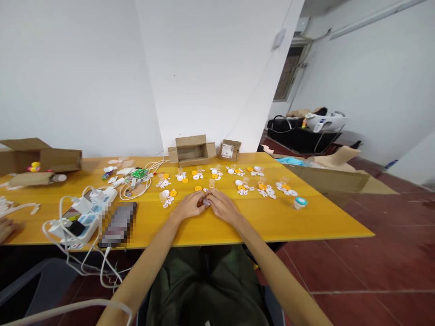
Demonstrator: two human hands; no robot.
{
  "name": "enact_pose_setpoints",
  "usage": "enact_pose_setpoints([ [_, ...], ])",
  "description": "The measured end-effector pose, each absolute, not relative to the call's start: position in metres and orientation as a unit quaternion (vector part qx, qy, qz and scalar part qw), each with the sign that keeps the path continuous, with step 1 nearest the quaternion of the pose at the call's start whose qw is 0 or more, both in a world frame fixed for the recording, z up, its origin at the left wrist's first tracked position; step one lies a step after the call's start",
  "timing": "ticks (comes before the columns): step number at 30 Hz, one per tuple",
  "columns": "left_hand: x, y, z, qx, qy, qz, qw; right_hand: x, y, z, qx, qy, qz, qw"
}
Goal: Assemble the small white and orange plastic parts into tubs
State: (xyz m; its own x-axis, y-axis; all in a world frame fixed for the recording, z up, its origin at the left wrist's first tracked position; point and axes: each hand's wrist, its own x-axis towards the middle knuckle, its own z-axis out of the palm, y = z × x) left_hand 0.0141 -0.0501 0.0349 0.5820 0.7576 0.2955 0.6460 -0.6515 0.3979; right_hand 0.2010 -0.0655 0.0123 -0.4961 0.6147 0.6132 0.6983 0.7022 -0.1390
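Observation:
My left hand (190, 204) and my right hand (220, 204) rest together on the yellow table (258, 217), fingertips meeting around a small pale part (205, 202) that I cannot make out clearly. Both hands have their fingers curled in a pinch. Just beyond them lie several small groups of white and orange plastic pieces (242, 186) spread in rows across the table. A small clear cup (212, 183) stands right behind my fingers.
An open cardboard box (192, 150) and a smaller box (229, 150) stand at the far edge. A power strip with chargers and cables (84, 217) and a phone (118, 224) lie left. A teal-lidded jar (300, 203) sits right. Another person's hand (5, 227) shows far left.

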Motion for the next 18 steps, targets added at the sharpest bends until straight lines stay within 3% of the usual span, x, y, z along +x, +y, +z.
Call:
enact_pose_setpoints([
  [18, 0.0139, -0.05, 0.034, 0.882, 0.398, 0.222, 0.12, 0.2014, -0.0688, 0.0135, -0.388, -0.854, -0.072, 0.337],
])
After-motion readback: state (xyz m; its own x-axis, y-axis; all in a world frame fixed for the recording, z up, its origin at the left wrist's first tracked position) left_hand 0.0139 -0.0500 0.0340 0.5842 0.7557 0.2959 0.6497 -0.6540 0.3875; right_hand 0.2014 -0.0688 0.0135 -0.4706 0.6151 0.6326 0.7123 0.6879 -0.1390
